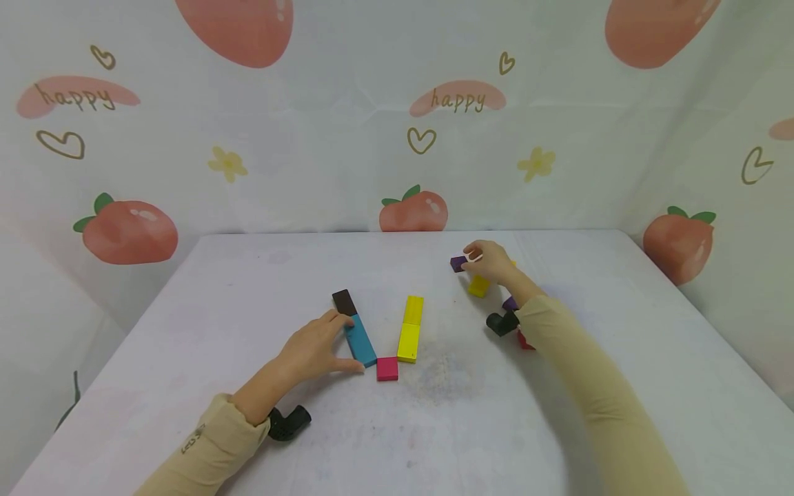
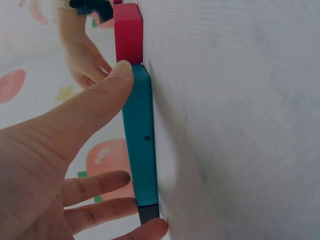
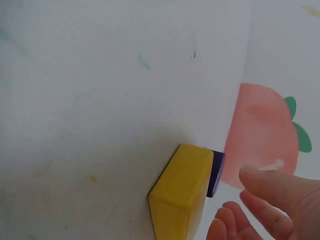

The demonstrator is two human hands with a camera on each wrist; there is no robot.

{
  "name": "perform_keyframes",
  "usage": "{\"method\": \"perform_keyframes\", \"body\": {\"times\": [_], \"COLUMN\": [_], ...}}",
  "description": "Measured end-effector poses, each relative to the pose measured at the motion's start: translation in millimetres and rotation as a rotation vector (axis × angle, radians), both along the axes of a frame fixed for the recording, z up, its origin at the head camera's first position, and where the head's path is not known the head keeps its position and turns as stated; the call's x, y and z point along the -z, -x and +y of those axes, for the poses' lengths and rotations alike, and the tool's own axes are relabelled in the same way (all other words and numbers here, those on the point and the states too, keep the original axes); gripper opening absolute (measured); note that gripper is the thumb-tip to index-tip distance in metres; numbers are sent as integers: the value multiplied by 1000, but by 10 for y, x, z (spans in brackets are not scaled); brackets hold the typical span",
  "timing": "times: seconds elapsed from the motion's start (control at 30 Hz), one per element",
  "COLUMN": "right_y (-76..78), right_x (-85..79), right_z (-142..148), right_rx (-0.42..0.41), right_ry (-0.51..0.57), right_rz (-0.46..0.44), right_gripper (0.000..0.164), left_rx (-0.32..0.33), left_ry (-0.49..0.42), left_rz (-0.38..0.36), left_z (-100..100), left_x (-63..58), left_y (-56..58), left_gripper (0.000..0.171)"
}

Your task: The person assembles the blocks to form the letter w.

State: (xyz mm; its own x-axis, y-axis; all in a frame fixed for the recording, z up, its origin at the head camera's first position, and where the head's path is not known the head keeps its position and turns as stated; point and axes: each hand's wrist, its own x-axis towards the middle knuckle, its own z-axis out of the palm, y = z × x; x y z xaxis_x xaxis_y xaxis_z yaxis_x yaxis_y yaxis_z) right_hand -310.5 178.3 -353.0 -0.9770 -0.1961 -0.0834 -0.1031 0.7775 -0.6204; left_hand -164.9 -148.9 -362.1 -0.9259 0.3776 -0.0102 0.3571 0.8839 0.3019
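Note:
My left hand (image 1: pixel 313 348) spreads its thumb and fingers along a long blue block (image 1: pixel 361 342). In the left wrist view the thumb rests at the blue block's end beside a red block (image 2: pixel 129 34), and the straight fingers reach toward a black block (image 1: pixel 344 302) at its other end. Two yellow blocks (image 1: pixel 408 342) form a second line rising from the red block. Farther back, my right hand (image 1: pixel 491 262), fingers loosely bent, hovers by a small purple block (image 1: pixel 457 264). A yellow block (image 3: pixel 182 180) lies just below that hand, apart from the fingers.
Under the right forearm another purple block (image 1: pixel 510 303) and a red block (image 1: pixel 526 340) are partly hidden. Black wrist cameras (image 1: pixel 290 422) sit on both wrists. The white table (image 1: pixel 279 275) ends at a printed curtain (image 1: pixel 335 138).

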Motion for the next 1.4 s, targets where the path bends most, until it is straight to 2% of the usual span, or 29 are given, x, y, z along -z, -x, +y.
{"method": "perform_keyframes", "body": {"times": [0.27,0.47,0.67,1.17,1.33,1.4], "right_y": [48,94,161,137,196,233], "right_x": [7,46,123,112,142,181], "right_z": [3,-1,8,-2,10,36], "right_rx": [49,42,27,2,6,-3], "right_ry": [28,31,-17,-81,-89,-80], "right_rz": [-59,-103,-117,-82,-80,-48], "right_gripper": [41,41,41,39,37,36], "left_rx": [-7,-10,-6,0,3,4], "left_ry": [2,-1,4,-3,0,1], "left_rz": [-15,-21,-17,-14,-5,-2], "left_z": [4,-2,-2,1,4,4], "left_x": [-3,3,1,-3,-7,-7], "left_y": [6,6,3,-4,-8,-8], "left_gripper": [76,76,77,75,75,75]}}
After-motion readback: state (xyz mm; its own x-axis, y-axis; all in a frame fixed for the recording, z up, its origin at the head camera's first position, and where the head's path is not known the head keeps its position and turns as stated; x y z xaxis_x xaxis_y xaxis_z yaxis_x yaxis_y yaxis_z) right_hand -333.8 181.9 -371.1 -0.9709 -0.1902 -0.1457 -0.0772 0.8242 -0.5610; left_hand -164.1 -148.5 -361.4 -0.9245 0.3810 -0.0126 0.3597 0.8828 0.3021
